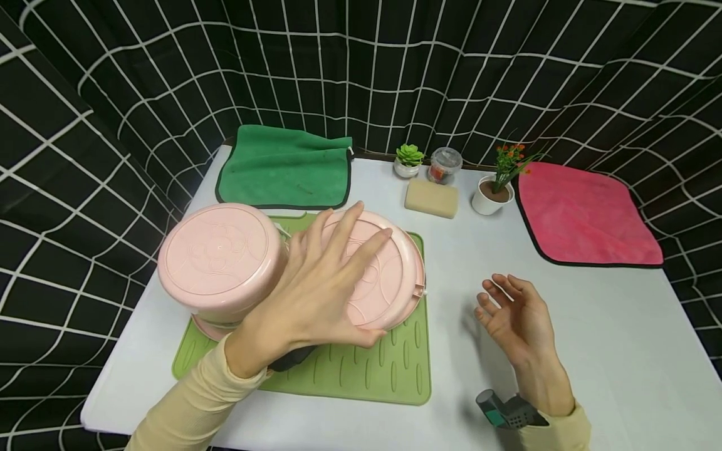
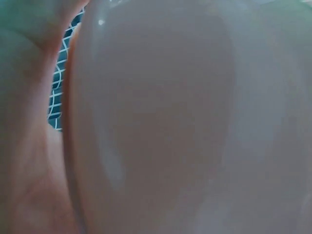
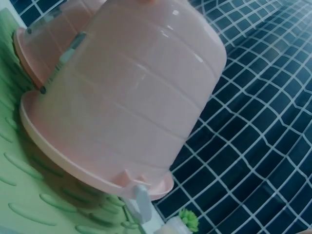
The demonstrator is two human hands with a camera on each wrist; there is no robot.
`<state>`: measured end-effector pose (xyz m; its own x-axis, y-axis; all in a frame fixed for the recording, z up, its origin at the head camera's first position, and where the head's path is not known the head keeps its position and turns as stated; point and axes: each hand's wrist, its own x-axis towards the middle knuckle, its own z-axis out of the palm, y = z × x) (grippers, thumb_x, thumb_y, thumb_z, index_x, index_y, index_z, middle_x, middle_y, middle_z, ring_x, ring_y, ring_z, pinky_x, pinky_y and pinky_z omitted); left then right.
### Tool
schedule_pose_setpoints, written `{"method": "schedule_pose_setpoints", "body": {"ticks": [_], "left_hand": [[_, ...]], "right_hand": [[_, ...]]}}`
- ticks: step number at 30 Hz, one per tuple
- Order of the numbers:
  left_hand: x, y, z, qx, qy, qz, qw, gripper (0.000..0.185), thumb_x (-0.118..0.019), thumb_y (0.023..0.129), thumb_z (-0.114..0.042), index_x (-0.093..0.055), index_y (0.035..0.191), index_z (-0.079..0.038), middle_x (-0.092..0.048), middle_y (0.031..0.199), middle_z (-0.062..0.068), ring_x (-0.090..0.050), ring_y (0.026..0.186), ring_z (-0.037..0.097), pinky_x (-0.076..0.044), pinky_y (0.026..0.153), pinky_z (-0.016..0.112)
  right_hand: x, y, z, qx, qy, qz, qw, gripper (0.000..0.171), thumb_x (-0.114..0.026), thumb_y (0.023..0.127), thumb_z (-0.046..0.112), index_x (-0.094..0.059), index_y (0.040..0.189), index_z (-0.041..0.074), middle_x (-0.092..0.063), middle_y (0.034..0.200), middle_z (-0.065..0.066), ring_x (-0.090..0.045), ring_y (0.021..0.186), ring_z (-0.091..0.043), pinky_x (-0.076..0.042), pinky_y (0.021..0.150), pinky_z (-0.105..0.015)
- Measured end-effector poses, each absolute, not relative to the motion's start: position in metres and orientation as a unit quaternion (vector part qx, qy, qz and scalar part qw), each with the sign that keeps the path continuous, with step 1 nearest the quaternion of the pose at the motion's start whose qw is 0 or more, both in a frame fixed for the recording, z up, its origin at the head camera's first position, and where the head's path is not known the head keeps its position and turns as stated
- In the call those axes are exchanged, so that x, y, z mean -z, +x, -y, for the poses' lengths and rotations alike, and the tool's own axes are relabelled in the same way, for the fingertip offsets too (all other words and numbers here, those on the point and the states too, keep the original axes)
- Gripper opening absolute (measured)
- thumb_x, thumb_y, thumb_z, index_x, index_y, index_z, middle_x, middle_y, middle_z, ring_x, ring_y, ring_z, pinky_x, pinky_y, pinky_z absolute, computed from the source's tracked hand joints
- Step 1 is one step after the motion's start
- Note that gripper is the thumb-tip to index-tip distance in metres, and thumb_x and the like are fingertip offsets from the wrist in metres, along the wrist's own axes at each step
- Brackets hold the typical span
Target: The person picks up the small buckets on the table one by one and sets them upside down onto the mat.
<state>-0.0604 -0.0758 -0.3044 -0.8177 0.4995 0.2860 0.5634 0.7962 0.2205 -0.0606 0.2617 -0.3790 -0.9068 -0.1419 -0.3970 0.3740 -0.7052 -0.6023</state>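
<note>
Two pink plastic buckets stand upside down on a green ribbed mat (image 1: 389, 382). My left hand (image 1: 304, 294) reaches over the right bucket (image 1: 389, 282), its fingers spread across the upturned base and its thumb at the near edge. This bucket's smooth wall (image 2: 185, 117) fills most of the left wrist view. Close to the left hand's back stands the left bucket (image 1: 220, 250), partly hidden by that hand. In the right wrist view, the right bucket's ridged side (image 3: 136, 97) and rim show. My right hand (image 1: 521, 319) hovers right of the mat, fingers loosely bent, holding nothing.
A green cloth (image 1: 284, 169) lies behind the buckets, a pink cloth (image 1: 586, 216) at the back right. Between them stand a small succulent (image 1: 408, 160), a lidded clear cup (image 1: 444, 165), a tan block (image 1: 431, 198) and a potted flower plant (image 1: 493, 194). Black grid curtains surround the table.
</note>
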Motion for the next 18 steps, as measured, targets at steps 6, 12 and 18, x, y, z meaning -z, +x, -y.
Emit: {"method": "schedule_pose_setpoints", "body": {"ticks": [6, 12, 18], "left_hand": [[0.303, -0.064, 0.07, 0.145, -0.277, 0.946, 0.084, 0.118, -0.078, 0.06, -0.075, -0.032, 0.16, -0.032, -0.017, 0.172, 0.016, -0.021, 0.153, 0.049, -0.039, 0.105, 0.072], [0.305, -0.068, 0.068, 0.142, -0.279, 0.946, 0.083, 0.11, -0.072, 0.066, -0.079, -0.036, 0.159, -0.032, -0.019, 0.173, 0.013, -0.022, 0.154, 0.047, -0.038, 0.107, 0.07], [0.305, -0.074, 0.067, 0.147, -0.281, 0.947, 0.059, 0.103, -0.071, 0.068, -0.077, -0.04, 0.157, -0.034, -0.019, 0.174, 0.007, -0.021, 0.156, 0.046, -0.036, 0.109, 0.07]], "right_hand": [[0.38, -0.059, -0.262, 0.91, 0.153, -0.358, 0.14, 0.043, -0.039, 0.111, 0.027, -0.074, 0.092, 0.01, -0.062, 0.102, -0.001, -0.06, 0.082, -0.017, -0.055, 0.071, -0.031], [0.38, -0.059, -0.261, 0.912, 0.158, -0.353, 0.138, 0.042, -0.04, 0.111, 0.027, -0.073, 0.092, 0.01, -0.063, 0.102, -0.001, -0.061, 0.082, -0.017, -0.055, 0.071, -0.031], [0.381, -0.058, -0.261, 0.912, 0.16, -0.354, 0.136, 0.042, -0.039, 0.111, 0.026, -0.073, 0.092, 0.01, -0.063, 0.101, -0.002, -0.061, 0.082, -0.017, -0.054, 0.071, -0.031]]}}
